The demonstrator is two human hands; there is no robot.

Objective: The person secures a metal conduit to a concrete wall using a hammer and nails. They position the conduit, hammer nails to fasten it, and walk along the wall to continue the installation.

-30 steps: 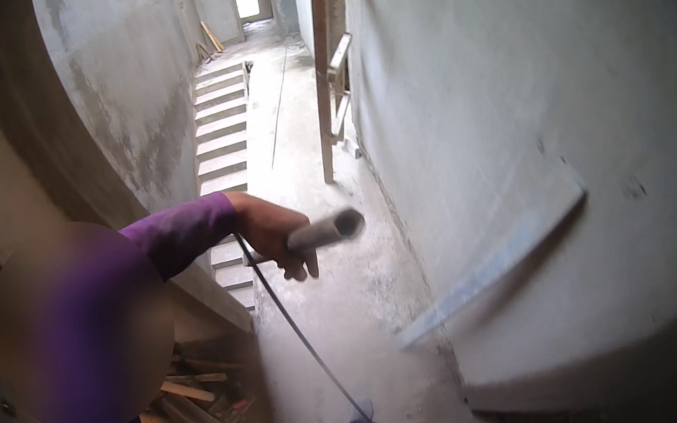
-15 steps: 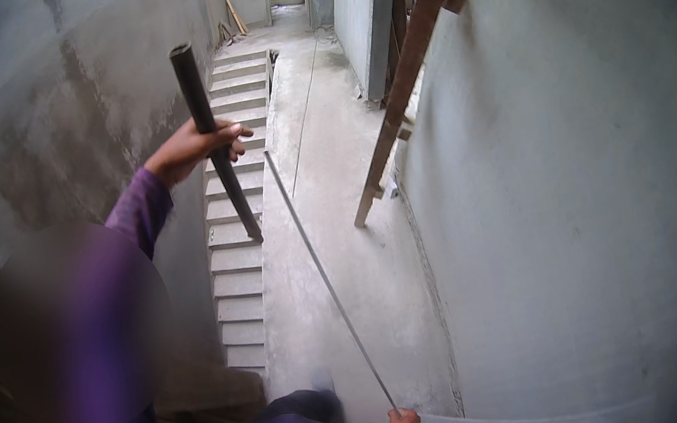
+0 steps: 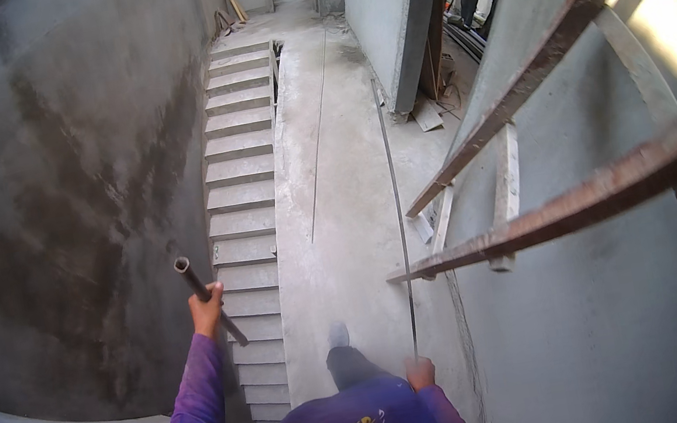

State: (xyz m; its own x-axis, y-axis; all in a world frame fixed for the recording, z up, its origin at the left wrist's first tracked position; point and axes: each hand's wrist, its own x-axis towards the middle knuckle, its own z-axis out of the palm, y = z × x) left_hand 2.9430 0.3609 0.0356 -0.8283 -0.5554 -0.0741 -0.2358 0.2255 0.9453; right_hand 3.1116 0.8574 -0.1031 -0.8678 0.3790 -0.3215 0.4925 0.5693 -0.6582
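Observation:
My left hand [image 3: 206,310] is closed around the middle of a short dark pipe [image 3: 192,276], held at a slant over the stairs. Its upper end shows a hollow opening. Low in the view, close to my body, my right hand [image 3: 420,372] grips the near end of a long thin rod [image 3: 396,202]. The rod stretches away from me above the concrete strip and crosses in front of the foot of a wooden ladder [image 3: 571,223].
Concrete stairs [image 3: 240,172] run along the dark-stained left wall [image 3: 68,237], beside a smooth concrete strip [image 3: 347,210]. The ladder leans at the right wall [image 3: 602,311]. A partition wall [image 3: 386,9] stands farther off. Beyond it, a person [image 3: 475,0] bends over near long pipes.
My left hand has come down and nearer with the pipe. The rod has swung rightward, its far end now toward the partition wall. The ladder looks closer, and the bending person has come into view.

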